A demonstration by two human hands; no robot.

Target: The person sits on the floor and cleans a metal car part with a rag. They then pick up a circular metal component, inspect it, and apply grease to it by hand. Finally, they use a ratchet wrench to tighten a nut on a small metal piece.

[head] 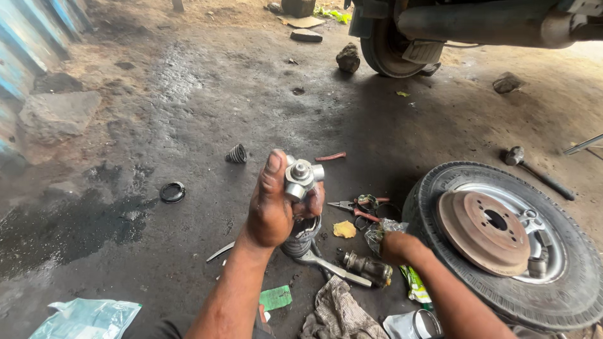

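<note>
My left hand (273,204) is raised over the oily ground and grips a shiny metal tripod joint (301,177) at the end of a shaft with a black rubber boot (301,235) below it. My right hand (397,246) is lower to the right, fingers closed around a crumpled clear plastic bag (380,229) next to the tyre. A metal joint housing (367,267) and a flat spanner (333,269) lie on the ground between my two arms.
A wheel lies flat at right with a rusty brake drum (483,232) on it. Pliers (352,207), a hammer (534,171), a small rubber boot (237,154), a black ring (172,192), a rag (339,311) and packets lie around. A vehicle's wheel (392,44) stands behind, stones nearby.
</note>
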